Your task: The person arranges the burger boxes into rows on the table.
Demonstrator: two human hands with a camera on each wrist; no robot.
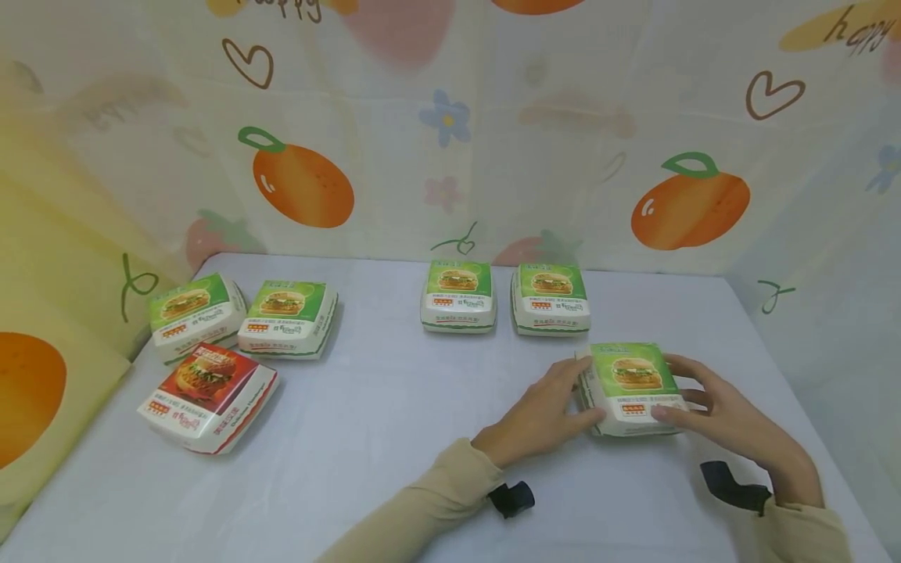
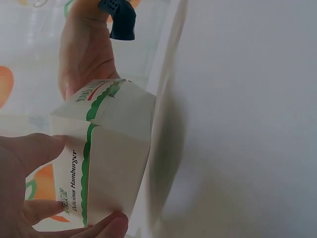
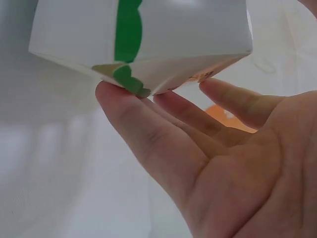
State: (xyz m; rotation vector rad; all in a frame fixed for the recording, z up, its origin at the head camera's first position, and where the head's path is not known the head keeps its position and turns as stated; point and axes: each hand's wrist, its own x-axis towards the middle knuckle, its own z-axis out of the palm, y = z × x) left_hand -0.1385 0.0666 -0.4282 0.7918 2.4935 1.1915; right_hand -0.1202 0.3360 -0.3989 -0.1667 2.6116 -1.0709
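Observation:
Between both hands is a white and green hamburger box (image 1: 637, 383), its burger picture facing up, close over the right part of the white table (image 1: 366, 438). My left hand (image 1: 538, 410) grips its left side, thumb near the front corner and fingers further back. In the left wrist view, "Delicious Hamburger" is printed along the box's side (image 2: 74, 183). From the right, my right hand (image 1: 725, 410) holds the same box, with the thumb on the front edge and the fingers on the far right side. The right wrist view shows those fingertips (image 3: 111, 91) against the box's edge.
At the left, a red hamburger box (image 1: 211, 399) lies in front of two green ones (image 1: 197, 313) (image 1: 288, 319). Two more green boxes (image 1: 457, 297) (image 1: 551, 299) stand side by side at the back. A fruit-printed curtain (image 1: 493, 156) hangs behind the table.

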